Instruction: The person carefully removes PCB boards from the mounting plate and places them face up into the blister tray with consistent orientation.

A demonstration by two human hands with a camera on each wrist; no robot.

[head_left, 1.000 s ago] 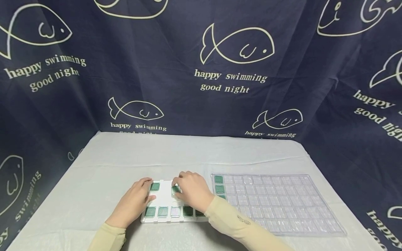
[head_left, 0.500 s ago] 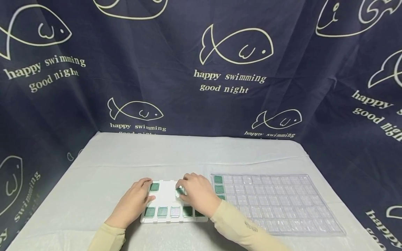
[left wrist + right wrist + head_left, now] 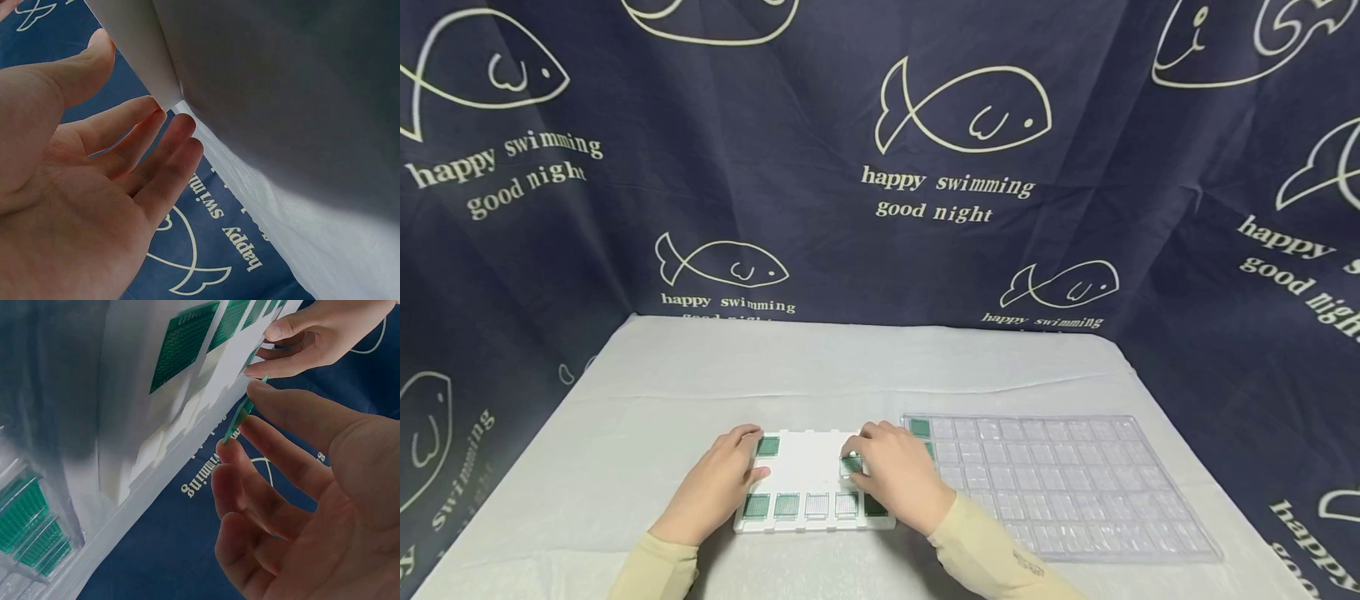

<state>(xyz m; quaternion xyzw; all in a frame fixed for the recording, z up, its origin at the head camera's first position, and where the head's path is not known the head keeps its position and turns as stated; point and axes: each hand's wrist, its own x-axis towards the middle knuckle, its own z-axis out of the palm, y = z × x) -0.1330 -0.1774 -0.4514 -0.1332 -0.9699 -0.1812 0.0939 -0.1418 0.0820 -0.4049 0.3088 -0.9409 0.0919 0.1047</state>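
Observation:
A white rectangular tray lies on the table with a row of small green perforated circuit boards along its near side. Another green board sits in its far left corner. My left hand rests at the tray's left edge, its fingertips touching the corner and its fingers fairly straight in the left wrist view. Above the tray's right part, my right hand pinches a small green circuit board between thumb and fingers. That board is tilted and seems raised off the tray. The hand hides the tray's right end.
To the right lies a large clear plastic tray with many compartments; green boards occupy part of its leftmost column. A white cloth covers the table. Dark blue curtains with fish prints enclose the back and sides.
My right hand has moved right across the white tray, carrying the pinched circuit board away from the upper middle. My left hand has stayed at the tray's left edge.

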